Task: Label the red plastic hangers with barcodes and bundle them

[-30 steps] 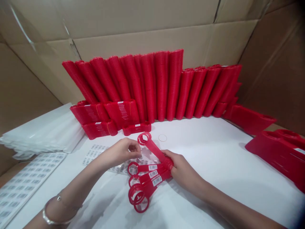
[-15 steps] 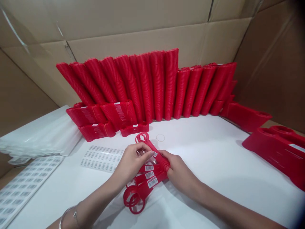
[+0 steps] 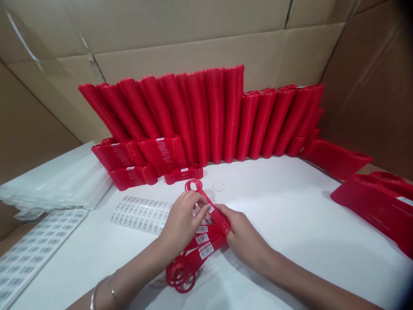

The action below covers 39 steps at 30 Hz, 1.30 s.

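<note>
**Red stacks crowd the back of a white table**

From here the table top point(image 3: 284, 206) shows plain white. Tall red stacks point(image 3: 214, 116) stand along its back, several leaning, with low red bundles point(image 3: 132, 177) before them at the left. A thin ring point(image 3: 218, 191) lies near the middle; left of it, a flat label sheet point(image 3: 138, 214). Piled label sheets point(image 3: 38, 249) and plastic bags point(image 3: 64, 176) occupy the left edge, a big red bundle point(image 3: 377, 206) the right.

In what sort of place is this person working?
Probably a packing or labelling bench: tall red stacks stand before cardboard walls, and a label sheet lies on the white table.
</note>
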Each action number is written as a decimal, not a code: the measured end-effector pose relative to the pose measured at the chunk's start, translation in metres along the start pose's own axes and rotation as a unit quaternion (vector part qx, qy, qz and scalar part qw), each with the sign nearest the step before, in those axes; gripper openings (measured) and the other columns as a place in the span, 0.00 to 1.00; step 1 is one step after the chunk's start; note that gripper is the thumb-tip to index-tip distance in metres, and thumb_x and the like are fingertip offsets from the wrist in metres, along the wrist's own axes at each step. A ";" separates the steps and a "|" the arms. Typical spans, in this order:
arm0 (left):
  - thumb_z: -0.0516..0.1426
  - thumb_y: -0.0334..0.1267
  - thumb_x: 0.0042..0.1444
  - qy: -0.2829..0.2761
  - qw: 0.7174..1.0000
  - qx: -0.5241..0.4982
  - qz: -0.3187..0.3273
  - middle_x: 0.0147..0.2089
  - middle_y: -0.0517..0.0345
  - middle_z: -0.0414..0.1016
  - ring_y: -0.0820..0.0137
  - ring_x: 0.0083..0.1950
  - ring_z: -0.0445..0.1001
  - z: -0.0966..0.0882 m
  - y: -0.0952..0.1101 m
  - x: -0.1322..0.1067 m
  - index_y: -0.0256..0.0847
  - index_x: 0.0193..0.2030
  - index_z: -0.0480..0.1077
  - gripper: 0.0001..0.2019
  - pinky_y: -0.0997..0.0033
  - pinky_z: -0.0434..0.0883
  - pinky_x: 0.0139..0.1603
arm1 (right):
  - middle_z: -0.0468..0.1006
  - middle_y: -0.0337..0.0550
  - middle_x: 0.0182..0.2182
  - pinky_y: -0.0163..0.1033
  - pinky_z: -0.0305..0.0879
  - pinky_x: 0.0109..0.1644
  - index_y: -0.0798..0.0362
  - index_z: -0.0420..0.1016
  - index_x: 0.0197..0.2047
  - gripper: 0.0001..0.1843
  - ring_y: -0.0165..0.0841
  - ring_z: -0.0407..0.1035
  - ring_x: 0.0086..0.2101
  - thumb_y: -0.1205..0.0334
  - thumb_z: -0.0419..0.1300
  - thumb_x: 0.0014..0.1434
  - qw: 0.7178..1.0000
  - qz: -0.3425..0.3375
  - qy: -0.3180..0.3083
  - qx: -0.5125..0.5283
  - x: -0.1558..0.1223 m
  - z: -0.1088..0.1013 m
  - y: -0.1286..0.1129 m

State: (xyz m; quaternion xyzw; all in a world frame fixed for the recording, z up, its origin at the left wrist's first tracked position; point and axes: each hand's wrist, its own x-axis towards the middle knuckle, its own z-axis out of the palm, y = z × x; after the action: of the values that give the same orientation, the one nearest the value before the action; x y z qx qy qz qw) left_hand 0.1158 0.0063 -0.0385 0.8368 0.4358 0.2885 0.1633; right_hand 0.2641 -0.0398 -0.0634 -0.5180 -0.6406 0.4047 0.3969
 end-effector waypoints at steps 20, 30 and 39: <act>0.45 0.43 0.60 0.091 0.933 0.338 0.078 0.26 0.57 0.68 0.68 0.30 0.67 -0.004 -0.023 0.012 0.38 0.39 0.63 0.12 0.71 0.60 0.30 | 0.76 0.42 0.39 0.36 0.66 0.37 0.50 0.69 0.47 0.26 0.33 0.70 0.36 0.80 0.46 0.47 0.999 -0.036 -0.028 0.025 -0.003 0.005 -0.009; 0.45 0.33 0.58 0.074 0.997 0.018 -0.008 0.39 0.57 0.70 0.73 0.31 0.68 -0.025 -0.025 0.012 0.42 0.45 0.58 0.09 0.73 0.64 0.31 | 0.74 0.43 0.45 0.39 0.67 0.42 0.49 0.67 0.51 0.30 0.35 0.69 0.41 0.80 0.46 0.46 0.999 -0.023 0.008 0.034 0.002 -0.002 -0.003; 0.44 0.20 0.47 -0.027 0.992 -0.043 0.118 0.40 0.57 0.70 0.69 0.44 0.68 -0.037 -0.034 0.010 0.41 0.47 0.54 0.20 0.65 0.63 0.46 | 0.74 0.42 0.45 0.39 0.67 0.40 0.48 0.66 0.52 0.35 0.34 0.70 0.39 0.81 0.45 0.43 0.997 -0.028 0.049 0.048 0.006 -0.010 -0.004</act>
State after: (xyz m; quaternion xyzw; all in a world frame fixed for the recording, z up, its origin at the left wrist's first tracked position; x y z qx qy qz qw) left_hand 0.0756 0.0343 -0.0247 0.8817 0.3170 0.3018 0.1761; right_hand 0.2711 -0.0330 -0.0554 -0.4996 -0.6142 0.3978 0.4635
